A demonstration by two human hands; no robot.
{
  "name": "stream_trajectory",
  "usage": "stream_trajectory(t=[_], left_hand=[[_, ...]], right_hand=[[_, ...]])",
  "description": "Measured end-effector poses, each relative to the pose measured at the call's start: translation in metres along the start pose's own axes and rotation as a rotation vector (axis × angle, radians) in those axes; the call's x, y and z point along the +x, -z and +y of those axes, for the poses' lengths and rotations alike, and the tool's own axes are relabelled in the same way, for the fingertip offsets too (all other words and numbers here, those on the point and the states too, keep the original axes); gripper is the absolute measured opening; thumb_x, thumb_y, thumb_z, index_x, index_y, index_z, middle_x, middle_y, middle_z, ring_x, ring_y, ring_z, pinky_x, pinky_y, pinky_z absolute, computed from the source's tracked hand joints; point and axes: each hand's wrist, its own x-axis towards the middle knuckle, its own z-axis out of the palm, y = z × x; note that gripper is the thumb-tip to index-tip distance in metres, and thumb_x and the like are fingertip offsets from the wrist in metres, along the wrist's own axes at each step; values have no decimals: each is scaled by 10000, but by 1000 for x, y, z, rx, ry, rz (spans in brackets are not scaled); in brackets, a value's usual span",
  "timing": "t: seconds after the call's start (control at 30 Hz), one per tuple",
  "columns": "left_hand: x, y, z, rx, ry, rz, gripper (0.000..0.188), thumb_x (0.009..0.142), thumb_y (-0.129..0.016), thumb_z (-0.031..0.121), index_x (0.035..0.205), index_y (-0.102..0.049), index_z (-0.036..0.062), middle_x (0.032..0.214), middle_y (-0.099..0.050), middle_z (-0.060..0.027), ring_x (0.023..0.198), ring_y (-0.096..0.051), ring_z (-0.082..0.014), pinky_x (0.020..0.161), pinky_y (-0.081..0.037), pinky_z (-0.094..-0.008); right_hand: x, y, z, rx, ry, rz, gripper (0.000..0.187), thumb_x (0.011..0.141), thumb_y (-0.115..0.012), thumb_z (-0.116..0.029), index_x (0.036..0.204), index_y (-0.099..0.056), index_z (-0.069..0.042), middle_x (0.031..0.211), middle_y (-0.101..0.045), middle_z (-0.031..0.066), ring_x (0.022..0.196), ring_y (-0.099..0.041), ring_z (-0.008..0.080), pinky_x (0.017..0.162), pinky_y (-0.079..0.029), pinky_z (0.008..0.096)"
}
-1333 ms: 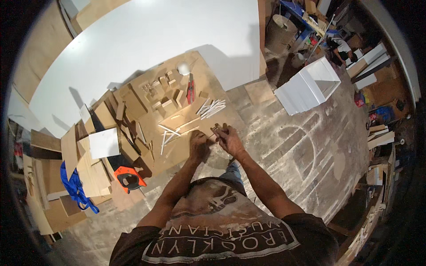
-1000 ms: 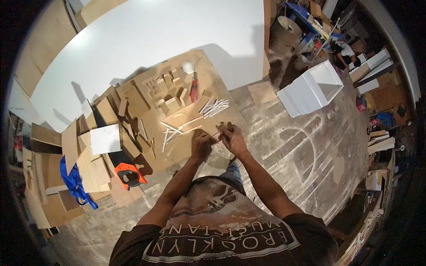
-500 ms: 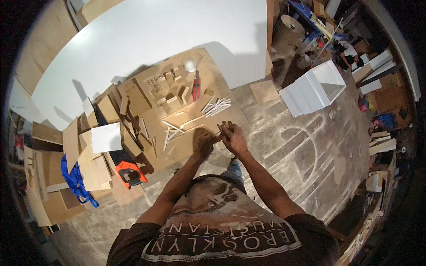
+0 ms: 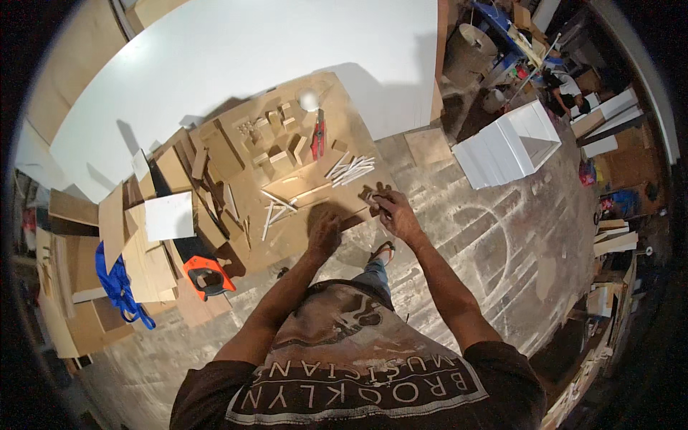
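Note:
My left hand (image 4: 326, 233) is closed at the near edge of a brown work board (image 4: 297, 247). A narrow brown wooden strip (image 4: 353, 219) juts out of it to the right. Just past the strip's far end, my right hand (image 4: 395, 213) has its fingers bent together in a pinch; what sits between them is too small to make out. Thin white sticks (image 4: 351, 170) lie in a loose pile ahead of my hands, with a few more white sticks (image 4: 276, 208) to the left. Small wooden blocks (image 4: 276, 147) stand farther back beside red-handled pliers (image 4: 318, 136).
An orange-handled saw (image 4: 208, 278) lies among wood offcuts (image 4: 147, 261) at the left, near a blue strap bundle (image 4: 118, 283). A large white panel (image 4: 287, 43) spans the back. To the right, a white open box (image 4: 505, 143) stands on the concrete floor; another person (image 4: 570, 89) is beyond it.
My right hand has moved right and slightly up, away from my left hand, widening the gap and showing more of the strip. My left hand has barely shifted.

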Motion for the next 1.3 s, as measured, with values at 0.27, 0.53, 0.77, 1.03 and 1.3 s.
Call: stream_trajectory(t=[0.27, 0.53, 0.77, 1.03, 1.3], left_hand=[[13, 18, 21, -69, 61, -63, 313, 696, -768, -19, 1002, -702, -3, 1129, -641, -220, 1103, -602, -429, 977, -505, -493], [11, 16, 12, -53, 7, 17, 294, 714, -709, -48, 1004, -722, 0, 1084, -657, -216, 1081, -610, -412, 953, -516, -490], [16, 18, 16, -45, 28, -39, 271, 745, -642, -50, 995, -732, 3, 1016, -656, -210, 1047, -619, -391, 938, -521, -472], [0, -5, -14, 54, -12, -28, 372, 702, -751, 94, 1068, -722, 33, 1111, -653, -200, 1139, -597, -411, 1026, -469, -506], [7, -11, -29, -31, 67, -170, 545, 644, -852, 176, 1165, -724, 81, 1245, -679, -186, 1239, -571, -436, 1101, -431, -526]], right_hand=[[10, -37, 3, 42, 287, -166, 486, 733, -618, 69, 1195, -692, -61, 1419, -567, 167, 1368, -491, 395, 1193, -396, 500], [17, -42, 3, 127, 356, -135, 497, 679, -603, 112, 1131, -696, -71, 1314, -611, 175, 1334, -527, 393, 1152, -442, 483], [8, -42, 3, 104, 297, -182, 544, 705, -579, 87, 1219, -673, -67, 1436, -563, 185, 1399, -465, 415, 1213, -372, 481], [15, -27, -8, 69, 293, -215, 541, 722, -566, 91, 1236, -672, -42, 1460, -544, 183, 1416, -449, 405, 1218, -366, 474], [15, -41, -7, 153, 245, -168, 415, 874, -628, 11, 1257, -700, -132, 1361, -624, 141, 1255, -593, 376, 1083, -479, 492]])
